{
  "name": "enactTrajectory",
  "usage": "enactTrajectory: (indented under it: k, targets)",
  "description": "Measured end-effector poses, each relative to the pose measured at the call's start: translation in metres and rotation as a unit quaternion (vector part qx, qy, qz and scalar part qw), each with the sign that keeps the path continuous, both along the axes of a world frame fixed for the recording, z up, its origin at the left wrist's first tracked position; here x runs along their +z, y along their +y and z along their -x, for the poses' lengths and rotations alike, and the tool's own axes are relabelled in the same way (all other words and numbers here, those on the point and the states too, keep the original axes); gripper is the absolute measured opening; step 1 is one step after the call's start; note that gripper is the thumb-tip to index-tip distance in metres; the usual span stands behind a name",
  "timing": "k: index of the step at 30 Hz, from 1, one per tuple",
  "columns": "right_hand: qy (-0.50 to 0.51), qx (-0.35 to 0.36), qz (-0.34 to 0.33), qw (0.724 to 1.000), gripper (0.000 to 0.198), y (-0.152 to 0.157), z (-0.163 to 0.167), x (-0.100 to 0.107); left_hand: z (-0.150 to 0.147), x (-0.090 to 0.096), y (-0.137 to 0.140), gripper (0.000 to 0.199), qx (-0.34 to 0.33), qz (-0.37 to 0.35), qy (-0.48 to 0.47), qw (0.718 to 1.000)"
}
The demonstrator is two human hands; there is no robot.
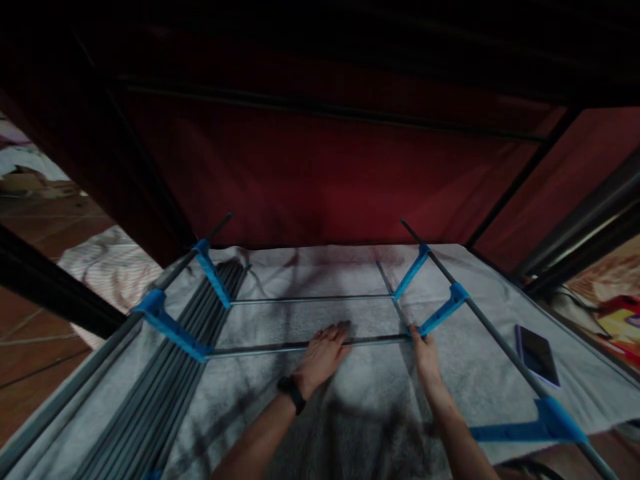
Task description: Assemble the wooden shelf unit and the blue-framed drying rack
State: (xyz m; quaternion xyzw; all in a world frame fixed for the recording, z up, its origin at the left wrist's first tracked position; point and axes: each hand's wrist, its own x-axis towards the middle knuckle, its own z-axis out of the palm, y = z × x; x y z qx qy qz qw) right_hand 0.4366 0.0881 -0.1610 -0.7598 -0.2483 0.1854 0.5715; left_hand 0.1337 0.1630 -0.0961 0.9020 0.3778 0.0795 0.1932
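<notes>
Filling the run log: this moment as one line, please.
left hand: across thin grey metal crossbar | right hand: at blue plastic connector, crossbar's right end | nearby: purple-edged black phone on grey cloth

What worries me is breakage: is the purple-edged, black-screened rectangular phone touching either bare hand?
No, the phone lies on the pale grey cloth, apart from the left hand and the right hand.

scene pretty dimly lit | top swallowed by near-black | soft shadows cast over grey cloth [363,380] | edges kinda stretched | fine detail smeared
</notes>
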Motion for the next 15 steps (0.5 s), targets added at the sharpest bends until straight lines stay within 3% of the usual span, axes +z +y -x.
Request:
enactTrajectory:
  k: [4,7,10,15]
  targets:
    - [0.019,-0.001,-0.002,1.0,0.046,0.001,-0.008,-0.005,0.061,-0.01,-0.005,0.043,0.06,-0.026,0.034,0.997]
    - [0.029,-0.006,-0.019,0.999,0.048,0.003,-0.007,-0.004,0.089,-0.012,-0.004,0.041,0.095,-0.056,0.069,0.992]
    - [0.05,0.007,-0.047,0.998,0.047,0.006,-0.004,-0.001,0.097,-0.007,0.001,0.036,0.107,-0.075,0.088,0.988]
    - [0.048,0.003,-0.04,0.998,0.048,0.0,-0.012,0.0,0.088,-0.002,-0.005,0.031,0.071,-0.07,0.084,0.991]
